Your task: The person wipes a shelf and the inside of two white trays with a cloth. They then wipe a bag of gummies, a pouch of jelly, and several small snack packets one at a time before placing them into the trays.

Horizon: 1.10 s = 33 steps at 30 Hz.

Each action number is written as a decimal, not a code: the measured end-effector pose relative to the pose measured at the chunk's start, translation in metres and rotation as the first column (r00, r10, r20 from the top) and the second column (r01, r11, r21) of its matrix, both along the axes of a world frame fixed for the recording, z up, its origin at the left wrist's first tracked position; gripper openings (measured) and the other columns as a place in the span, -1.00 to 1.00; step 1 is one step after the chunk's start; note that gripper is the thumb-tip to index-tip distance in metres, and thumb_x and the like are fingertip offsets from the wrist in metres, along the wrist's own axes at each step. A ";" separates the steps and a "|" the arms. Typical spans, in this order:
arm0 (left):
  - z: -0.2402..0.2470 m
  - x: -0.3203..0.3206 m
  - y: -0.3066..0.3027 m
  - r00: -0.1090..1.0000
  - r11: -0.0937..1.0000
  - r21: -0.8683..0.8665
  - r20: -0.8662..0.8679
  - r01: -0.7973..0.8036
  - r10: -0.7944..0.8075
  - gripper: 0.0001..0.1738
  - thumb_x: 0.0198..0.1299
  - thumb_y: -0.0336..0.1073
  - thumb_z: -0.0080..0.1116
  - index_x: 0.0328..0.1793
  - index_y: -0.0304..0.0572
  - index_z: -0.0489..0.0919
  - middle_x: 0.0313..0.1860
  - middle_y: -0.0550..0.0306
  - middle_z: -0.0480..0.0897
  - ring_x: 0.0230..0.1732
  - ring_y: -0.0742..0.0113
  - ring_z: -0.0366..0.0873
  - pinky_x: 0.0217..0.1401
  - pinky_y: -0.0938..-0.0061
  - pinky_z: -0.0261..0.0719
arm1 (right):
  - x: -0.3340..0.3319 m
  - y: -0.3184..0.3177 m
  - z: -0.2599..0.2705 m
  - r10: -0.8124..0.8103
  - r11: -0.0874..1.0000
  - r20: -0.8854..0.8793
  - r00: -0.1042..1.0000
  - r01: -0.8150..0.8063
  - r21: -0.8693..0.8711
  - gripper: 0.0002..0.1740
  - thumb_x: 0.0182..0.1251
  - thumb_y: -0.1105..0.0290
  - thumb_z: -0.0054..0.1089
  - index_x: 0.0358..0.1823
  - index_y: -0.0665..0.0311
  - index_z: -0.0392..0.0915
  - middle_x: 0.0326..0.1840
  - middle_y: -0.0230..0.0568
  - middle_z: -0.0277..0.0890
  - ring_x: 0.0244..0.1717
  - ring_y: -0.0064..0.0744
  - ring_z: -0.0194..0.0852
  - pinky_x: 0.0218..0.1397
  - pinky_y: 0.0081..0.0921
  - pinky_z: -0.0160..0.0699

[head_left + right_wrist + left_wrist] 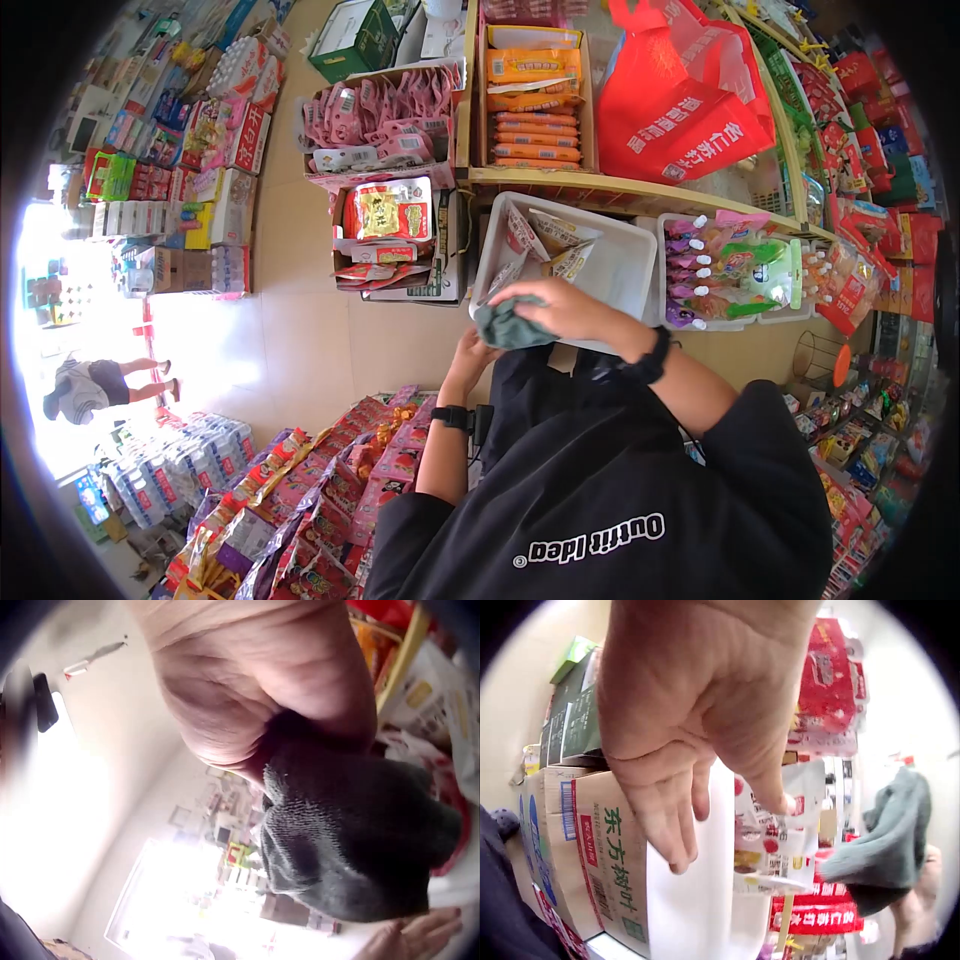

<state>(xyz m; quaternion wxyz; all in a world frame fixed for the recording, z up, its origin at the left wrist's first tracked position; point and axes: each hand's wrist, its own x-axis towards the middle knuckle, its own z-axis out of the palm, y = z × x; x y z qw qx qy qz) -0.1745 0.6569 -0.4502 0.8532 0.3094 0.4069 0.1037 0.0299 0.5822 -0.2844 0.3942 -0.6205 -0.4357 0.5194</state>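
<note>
My right hand (568, 308) grips a dark green-grey cloth (508, 325), bunched over the near left corner of a white plastic bin (618, 268). In the right wrist view the cloth (337, 832) hangs in folds below the palm. My left hand (468, 362) is beside that same corner, partly behind the cloth. The left wrist view shows this hand (705, 712) with straight fingers along the bin's white wall (697, 900) and the thumb overlapping a white snack pouch (776, 832). Several snack pouches (567, 262) lean inside the bin.
Left of the bin stand cartons of red snack packets (400, 210) and pink packets (380, 110). Behind are orange packs (537, 135) and a red plastic bag (680, 100). Spouted jelly pouches (730, 270) stand at right. A person (95, 385) is far left.
</note>
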 end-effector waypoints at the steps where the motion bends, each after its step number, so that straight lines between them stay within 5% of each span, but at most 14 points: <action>1: 0.005 0.001 0.001 0.963 0.962 0.047 -0.036 0.270 -0.268 -0.63 0.40 -0.24 0.05 0.20 -0.33 0.39 -0.03 -0.04 0.63 0.01 0.17 0.66 0.11 0.36 0.64 | 0.010 -0.010 0.020 -0.040 0.999 -0.030 0.999 0.041 0.034 -0.67 0.36 0.52 -0.01 0.12 0.23 0.56 0.06 -0.20 0.60 0.11 -0.37 0.53 0.25 -0.45 0.38; 2: 0.008 0.003 0.002 0.853 0.849 0.084 -0.084 0.521 -0.515 -0.59 0.39 -0.17 0.08 0.19 -0.33 0.44 -0.04 0.00 0.64 -0.01 0.22 0.66 0.09 0.43 0.63 | 0.023 -0.020 0.036 -0.080 0.994 -0.061 0.995 0.084 0.068 -0.67 0.39 0.50 -0.02 0.14 0.25 0.54 0.07 -0.25 0.59 0.13 -0.45 0.49 0.26 -0.48 0.36; 3: 0.005 0.011 -0.004 0.814 0.804 0.129 -0.077 0.580 -0.575 -0.59 0.40 -0.09 0.05 0.08 -0.35 0.51 -0.08 0.02 0.66 -0.08 0.27 0.67 0.00 0.47 0.63 | 0.035 -0.031 0.045 -0.156 0.984 -0.091 0.983 0.163 0.066 -0.69 0.40 0.51 -0.02 0.12 0.28 0.54 0.06 -0.26 0.59 0.12 -0.46 0.49 0.26 -0.49 0.35; 10: -0.019 0.052 -0.034 0.733 0.693 0.241 -0.256 0.679 -0.630 -0.58 0.46 -0.07 -0.08 -0.06 -0.36 0.54 -0.27 0.04 0.67 -0.28 0.28 0.65 -0.19 0.44 0.63 | 0.073 -0.103 0.081 -0.610 0.790 -0.030 0.792 0.610 0.053 -0.71 0.45 0.48 -0.04 0.12 0.32 0.53 0.03 -0.31 0.55 0.05 -0.56 0.46 0.20 -0.58 0.37; 14: -0.036 0.070 -0.043 0.762 0.654 0.410 -0.198 0.635 -0.616 -0.45 0.47 0.08 -0.21 -0.03 -0.32 0.52 -0.30 0.10 0.67 -0.38 0.39 0.64 -0.37 0.53 0.52 | 0.074 -0.133 0.067 -0.738 0.663 -0.108 0.666 0.745 0.066 -0.69 0.42 0.50 -0.02 0.14 0.33 0.53 0.04 -0.29 0.55 0.06 -0.55 0.45 0.22 -0.59 0.35; 16: -0.024 0.077 -0.045 0.695 0.630 0.293 -0.282 0.719 -0.662 -0.47 0.48 0.08 -0.22 -0.01 -0.28 0.52 -0.35 0.13 0.67 -0.44 0.38 0.62 -0.40 0.52 0.53 | 0.076 -0.141 0.064 -0.761 0.630 -0.173 0.625 0.776 0.034 -0.66 0.42 0.50 -0.01 0.18 0.35 0.50 0.08 -0.24 0.54 0.11 -0.50 0.46 0.25 -0.56 0.35; 19: 0.009 0.080 -0.039 0.599 0.509 0.316 -0.417 0.800 -0.683 -0.45 0.45 0.13 -0.19 -0.01 -0.27 0.53 -0.39 0.12 0.66 -0.48 0.38 0.60 -0.42 0.50 0.54 | 0.084 -0.149 0.052 -0.706 0.550 -0.614 0.352 0.819 -0.163 -0.58 0.43 0.48 -0.04 0.30 0.35 0.37 0.24 -0.16 0.46 0.24 -0.34 0.44 0.34 -0.39 0.36; 23: 0.070 0.083 -0.032 0.530 0.423 0.336 -0.355 0.841 -0.770 -0.49 0.41 0.09 -0.05 0.02 -0.28 0.52 -0.36 0.13 0.65 -0.41 0.42 0.61 -0.34 0.52 0.55 | 0.077 -0.136 0.037 -0.651 0.608 -0.732 0.201 0.716 -0.343 -0.55 0.44 0.40 -0.01 0.33 0.31 0.33 0.27 -0.13 0.44 0.27 -0.28 0.42 0.35 -0.30 0.37; 25: 0.106 0.079 -0.030 0.793 0.548 0.656 -0.129 0.519 -0.596 -0.51 0.31 -0.05 0.18 0.14 -0.32 0.45 -0.15 0.10 0.63 -0.18 0.42 0.61 -0.19 0.50 0.58 | 0.060 -0.126 0.023 -0.561 0.722 -0.786 0.258 0.616 -0.313 -0.52 0.43 0.38 0.03 0.35 0.30 0.32 0.28 -0.13 0.43 0.27 -0.28 0.42 0.35 -0.31 0.37; 26: 0.119 0.078 -0.031 0.798 0.547 0.660 -0.137 0.515 -0.587 -0.51 0.31 -0.05 0.18 0.14 -0.32 0.45 -0.15 0.10 0.63 -0.18 0.42 0.61 -0.19 0.50 0.58 | 0.048 -0.119 0.020 -0.512 0.778 -0.814 0.274 0.549 -0.305 -0.50 0.43 0.38 0.05 0.37 0.29 0.30 0.29 -0.13 0.41 0.27 -0.28 0.42 0.35 -0.32 0.37; 28: 0.139 0.077 -0.038 0.930 0.460 0.862 -0.034 0.213 -0.367 -0.37 0.19 -0.23 0.34 0.30 -0.30 0.33 0.06 0.06 0.55 0.05 0.38 0.53 0.00 0.48 0.56 | 0.022 -0.102 0.017 -0.380 0.881 -0.829 0.411 0.433 -0.190 -0.45 0.42 0.38 0.07 0.42 0.29 0.25 0.31 -0.14 0.38 0.25 -0.33 0.42 0.32 -0.38 0.38; 30: 0.143 0.063 -0.029 0.906 0.587 0.732 -0.099 0.346 -0.411 -0.27 0.11 -0.37 0.36 0.37 -0.28 0.24 0.15 0.04 0.49 0.12 0.32 0.48 0.11 0.46 0.52 | 0.003 -0.090 0.011 -0.267 0.949 -0.737 0.621 0.302 -0.090 -0.38 0.42 0.35 0.10 0.47 0.25 0.19 0.35 -0.17 0.33 0.25 -0.43 0.39 0.26 -0.44 0.40; 32: 0.131 0.052 -0.016 0.942 0.690 0.652 -0.122 0.314 -0.313 -0.31 0.03 -0.44 0.29 0.33 -0.26 0.29 0.11 -0.02 0.50 0.07 0.31 0.51 0.10 0.47 0.49 | 0.008 -0.085 0.006 -0.154 0.988 -0.192 0.969 0.154 -0.016 -0.43 0.40 0.29 0.13 0.41 0.22 0.30 0.38 -0.13 0.32 0.16 -0.38 0.49 0.21 -0.42 0.46; 33: 0.118 0.045 -0.014 0.979 0.697 0.699 -0.028 0.163 -0.201 -0.42 -0.02 -0.58 0.04 0.24 -0.30 0.36 -0.02 0.09 0.54 -0.02 0.35 0.51 0.09 0.52 0.46 | 0.014 -0.083 0.011 -0.160 0.987 -0.044 0.986 0.160 0.007 -0.50 0.40 0.29 0.13 0.33 0.24 0.39 0.39 -0.09 0.31 0.22 -0.36 0.44 0.25 -0.42 0.41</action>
